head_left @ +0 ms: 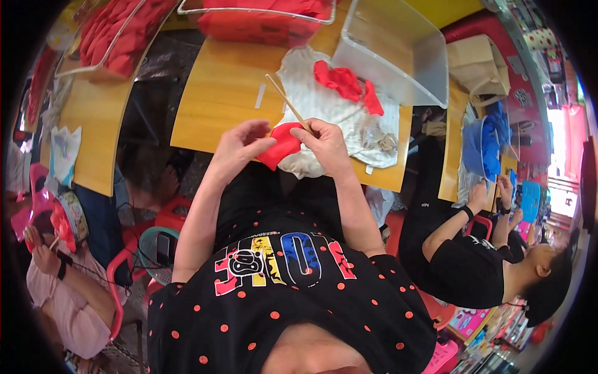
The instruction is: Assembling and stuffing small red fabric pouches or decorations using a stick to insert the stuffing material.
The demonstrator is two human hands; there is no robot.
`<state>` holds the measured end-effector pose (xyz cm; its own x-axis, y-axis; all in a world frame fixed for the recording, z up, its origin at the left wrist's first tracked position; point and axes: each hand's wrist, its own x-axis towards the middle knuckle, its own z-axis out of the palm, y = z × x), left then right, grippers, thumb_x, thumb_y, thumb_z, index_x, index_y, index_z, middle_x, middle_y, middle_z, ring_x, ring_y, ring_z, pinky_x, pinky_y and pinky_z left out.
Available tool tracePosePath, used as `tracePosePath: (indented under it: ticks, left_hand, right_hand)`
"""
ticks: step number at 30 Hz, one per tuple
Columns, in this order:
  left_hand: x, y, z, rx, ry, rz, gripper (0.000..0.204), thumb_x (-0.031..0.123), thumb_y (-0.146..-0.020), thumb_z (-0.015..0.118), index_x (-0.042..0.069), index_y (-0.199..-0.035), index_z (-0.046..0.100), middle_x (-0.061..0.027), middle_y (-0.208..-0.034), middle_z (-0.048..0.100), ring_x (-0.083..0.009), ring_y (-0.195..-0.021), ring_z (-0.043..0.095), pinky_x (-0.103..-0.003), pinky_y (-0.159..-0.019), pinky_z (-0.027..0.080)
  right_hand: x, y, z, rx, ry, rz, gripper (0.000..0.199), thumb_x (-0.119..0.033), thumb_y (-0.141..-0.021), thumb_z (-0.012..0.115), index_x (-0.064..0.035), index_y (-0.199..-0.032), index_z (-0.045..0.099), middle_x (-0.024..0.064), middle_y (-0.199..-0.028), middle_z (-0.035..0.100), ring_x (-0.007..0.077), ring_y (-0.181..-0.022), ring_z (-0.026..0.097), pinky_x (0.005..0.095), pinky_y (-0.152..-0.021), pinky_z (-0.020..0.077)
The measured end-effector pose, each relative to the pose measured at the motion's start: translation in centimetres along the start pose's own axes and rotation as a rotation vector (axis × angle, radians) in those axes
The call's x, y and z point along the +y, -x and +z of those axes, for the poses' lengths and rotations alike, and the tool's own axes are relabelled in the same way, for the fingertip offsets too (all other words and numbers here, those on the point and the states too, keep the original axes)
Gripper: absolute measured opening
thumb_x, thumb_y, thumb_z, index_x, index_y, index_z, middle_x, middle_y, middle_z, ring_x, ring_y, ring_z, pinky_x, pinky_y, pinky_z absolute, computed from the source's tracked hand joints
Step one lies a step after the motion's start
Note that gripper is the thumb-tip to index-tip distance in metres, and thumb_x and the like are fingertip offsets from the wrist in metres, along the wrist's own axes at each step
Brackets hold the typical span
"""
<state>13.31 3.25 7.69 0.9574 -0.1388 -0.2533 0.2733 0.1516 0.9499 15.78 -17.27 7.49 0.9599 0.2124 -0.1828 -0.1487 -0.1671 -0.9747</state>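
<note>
My right hand (327, 146) pinches a thin wooden stick (286, 100), which slants up and to the left, its far tip above the table. The thumb of that hand also lies at the edge of a small piece of red cloth (285, 144). My left hand (244, 142) is at the left side of this cloth, fingers apart and curved, its thumb touching or just over the cloth. A crumpled white cloth (308, 81) covers the table under my hands. Farther back on it lie several red cloth pieces (339, 81).
A basket of red cloth (265, 25) and a clear plastic bin (398, 56) stand at the back of the wooden table (212, 93). Co-workers sit on both sides: a person in black (473, 268) on the right, beside a blue bin (476, 149), and one in pink (81, 299) on the left.
</note>
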Motion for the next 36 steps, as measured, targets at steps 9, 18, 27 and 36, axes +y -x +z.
tracePosePath:
  ticks: [9,18,27,36]
  left_hand:
    - [-1.3,-1.0,0.7,-0.25,-0.016,-0.249,0.029,0.009,-0.075,0.074,-0.002,-0.1,0.065,-0.0047,-0.08,0.066,-0.0073,-0.068,0.06,-0.021,-0.06,0.048]
    - [-0.5,-1.0,0.7,-0.245,-0.003,-0.28,0.029,0.006,-0.075,0.072,-0.002,-0.101,0.064,-0.0038,-0.075,0.064,-0.0063,-0.059,0.057,-0.018,-0.049,0.045]
    - [-1.2,-0.3,1.0,-0.182,0.057,-0.086,0.029,0.009,-0.078,0.071,-0.001,-0.104,0.063,-0.0041,-0.087,0.065,-0.0095,-0.075,0.06,-0.021,-0.067,0.049]
    - [-0.6,0.0,0.3,-0.095,0.009,0.074,0.018,0.011,-0.082,0.067,-0.002,-0.095,0.069,-0.0051,-0.084,0.063,-0.0103,-0.08,0.058,-0.023,-0.073,0.045]
  right_hand:
    - [-0.4,-1.2,0.6,-0.075,0.005,-0.012,0.016,-0.015,-0.085,0.065,0.0016,-0.087,0.066,-0.0046,-0.069,0.055,0.0027,-0.065,0.046,0.0183,-0.058,0.0361]
    - [0.3,-2.1,0.5,-0.017,-0.048,0.006,0.019,-0.017,-0.086,0.064,0.002,-0.086,0.066,-0.0052,-0.064,0.05,0.0022,-0.06,0.041,0.0197,-0.052,0.0333]
    - [-0.5,0.6,0.9,-0.008,-0.033,-0.002,0.014,-0.012,-0.08,0.07,0.0008,-0.086,0.066,-0.0062,-0.064,0.048,0.0018,-0.059,0.039,0.019,-0.052,0.0314]
    - [-0.9,1.7,1.0,0.045,0.117,-0.08,0.013,-0.009,-0.077,0.072,0.0001,-0.084,0.065,-0.0069,-0.06,0.045,0.0025,-0.055,0.035,0.0208,-0.049,0.0273]
